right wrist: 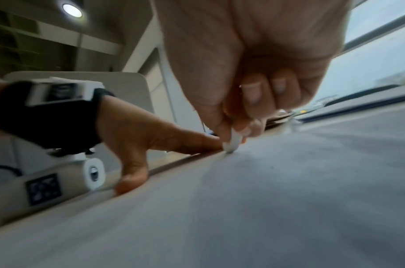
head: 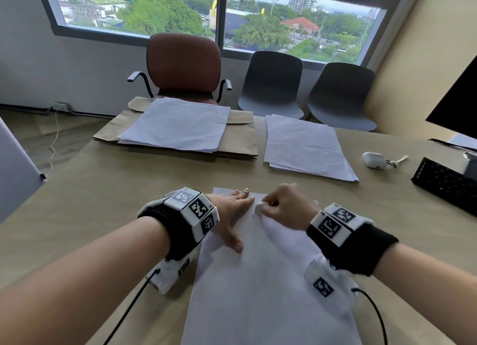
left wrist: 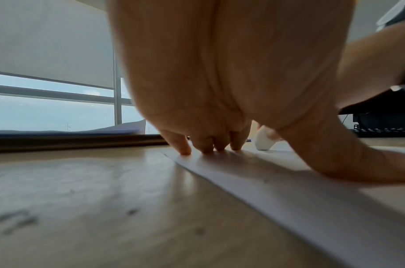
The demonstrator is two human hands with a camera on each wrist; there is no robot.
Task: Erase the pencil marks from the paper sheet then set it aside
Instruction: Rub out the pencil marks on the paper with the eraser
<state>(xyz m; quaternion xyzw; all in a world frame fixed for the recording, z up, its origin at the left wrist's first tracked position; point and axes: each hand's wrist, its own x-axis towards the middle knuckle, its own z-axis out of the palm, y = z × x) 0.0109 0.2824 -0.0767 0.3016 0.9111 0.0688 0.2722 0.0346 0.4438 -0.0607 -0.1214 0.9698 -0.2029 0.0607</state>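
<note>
The paper sheet is plain white, with faint grey pencil marks near the white eraser. The tabletop is pale tan wood grain. Both wristbands are black and carry white blocks printed with black-and-white square code patterns. Farther back, white paper stacks lie near brown envelopes. The armchair is reddish brown, two shell chairs dark grey, the keyboard black, the earbud case white.

- Bare forearms, no sleeves.
- Left wrist band: black fabric carrying a white block of black-and-white square markers.
- Right wrist band: the same build.
- A white camera pod with a thin black cable under each wrist.
</note>
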